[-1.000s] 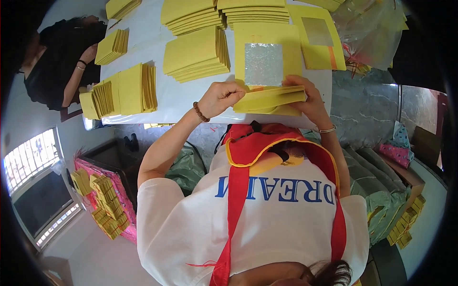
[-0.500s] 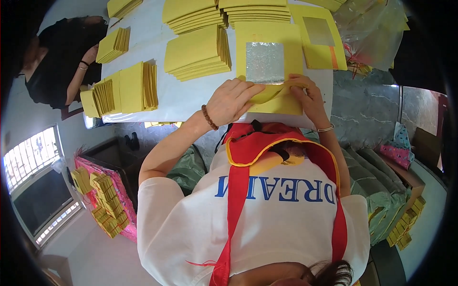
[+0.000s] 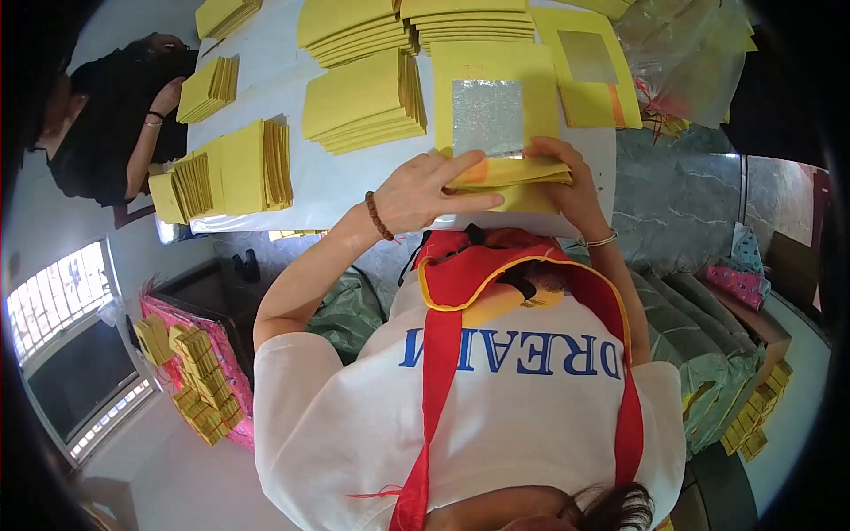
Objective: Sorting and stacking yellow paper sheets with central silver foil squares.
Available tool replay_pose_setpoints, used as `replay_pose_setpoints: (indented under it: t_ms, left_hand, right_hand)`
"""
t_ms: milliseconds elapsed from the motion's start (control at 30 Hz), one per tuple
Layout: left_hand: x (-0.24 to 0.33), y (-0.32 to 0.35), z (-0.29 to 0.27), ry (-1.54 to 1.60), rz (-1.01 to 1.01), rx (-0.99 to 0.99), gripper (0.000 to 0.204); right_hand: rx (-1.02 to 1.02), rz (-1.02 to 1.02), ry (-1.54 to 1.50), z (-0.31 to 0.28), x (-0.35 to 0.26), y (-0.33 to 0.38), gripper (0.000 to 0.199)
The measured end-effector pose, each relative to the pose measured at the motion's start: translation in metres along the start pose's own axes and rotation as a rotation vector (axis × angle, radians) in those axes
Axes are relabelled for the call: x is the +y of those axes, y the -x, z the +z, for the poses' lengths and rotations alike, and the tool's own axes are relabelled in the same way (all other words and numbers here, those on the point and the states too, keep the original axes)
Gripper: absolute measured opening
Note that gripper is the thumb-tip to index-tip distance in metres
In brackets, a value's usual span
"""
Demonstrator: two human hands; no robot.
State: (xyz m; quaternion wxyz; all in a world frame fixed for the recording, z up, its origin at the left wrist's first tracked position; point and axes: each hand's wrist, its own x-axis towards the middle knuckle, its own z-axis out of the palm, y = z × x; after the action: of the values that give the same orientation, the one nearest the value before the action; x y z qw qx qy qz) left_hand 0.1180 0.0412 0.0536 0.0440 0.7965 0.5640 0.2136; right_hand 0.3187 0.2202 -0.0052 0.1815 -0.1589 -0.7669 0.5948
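Note:
At the near edge of the table lies a stack of yellow paper [image 3: 540, 80] bearing a silver foil square [image 3: 488, 117]. Its near part has a folded yellow paper [image 3: 512, 173] raised over it, in layers, with an orange patch at the left end. My left hand [image 3: 431, 192] is closed on that left end, one finger on top and another stretched below the fold. My right hand [image 3: 574, 184] grips the right end, thumb on the upper side and the other fingers partly hidden behind the paper.
Folded yellow bundles [image 3: 363, 102] stand in rows at left and back. Another foil-marked yellow stack [image 3: 611, 102] lies to the right, beside a clear plastic bag [image 3: 691, 71]. A person in black [image 3: 115, 124] sits at the far left. Green wrapped bundles [image 3: 691, 354] are at my right.
The near paper has gone from a loose curl to a flatter, narrow fold, now showing orange at its left end. My left hand's fingers have spread around that end; my right hand stays at the other.

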Motion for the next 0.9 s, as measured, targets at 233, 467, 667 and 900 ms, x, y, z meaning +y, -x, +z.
replay_pose_setpoints:
  t_ms: [233, 467, 667, 900]
  left_hand:
    - [0.003, 0.005, 0.005, -0.115, -0.035, -0.188, 0.048]
    - [-0.001, -0.002, -0.002, 0.058, -0.082, -0.223, 0.057]
    - [-0.003, 0.001, -0.002, 0.085, -0.075, -0.202, 0.048]
    - [-0.005, 0.003, -0.007, 0.219, -0.159, -0.017, 0.015]
  right_hand:
    - [0.001, 0.08, -0.16, 0.003, -0.004, -0.003, 0.038]
    - [0.017, 0.084, -0.105, 0.003, -0.006, -0.004, 0.032]
    - [0.015, 0.118, -0.149, 0.003, -0.007, -0.002, 0.031]
    - [-0.041, 0.11, -0.525, -0.005, -0.004, -0.001, 0.044]
